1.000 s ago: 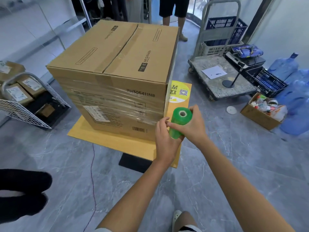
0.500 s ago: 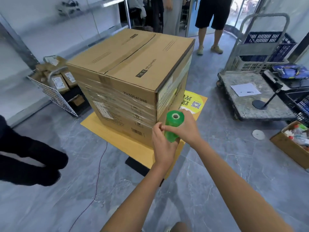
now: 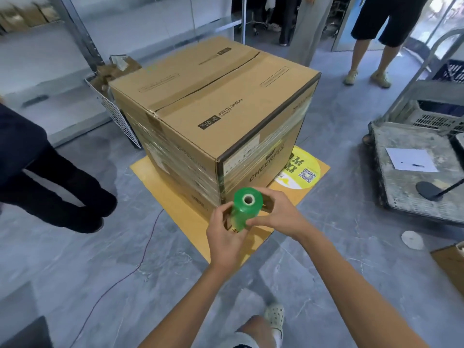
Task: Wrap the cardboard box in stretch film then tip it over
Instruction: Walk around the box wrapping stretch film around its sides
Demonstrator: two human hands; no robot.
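A large cardboard box (image 3: 216, 96) stands upright on a flat yellow board (image 3: 175, 204) on the floor. Clear stretch film bands its lower and middle sides. An upright green film roll (image 3: 244, 210) sits at the box's near corner. My left hand (image 3: 223, 234) grips the roll from the left and below. My right hand (image 3: 278, 214) grips it from the right, fingers curled round it. Film runs from the roll onto the box corner.
A person in dark trousers (image 3: 57, 182) stands at the left. Another person's legs (image 3: 369, 54) are behind the box at the right. A platform trolley (image 3: 411, 172) with a paper sheet stands at the right. A wire basket (image 3: 118, 116) of parcels sits behind the box. A thin cable (image 3: 135, 262) crosses the floor.
I have moved round the box to the right, carrying the roll past the near corner. The right side of the box has come into view. Both hands keep their grip on the roll.
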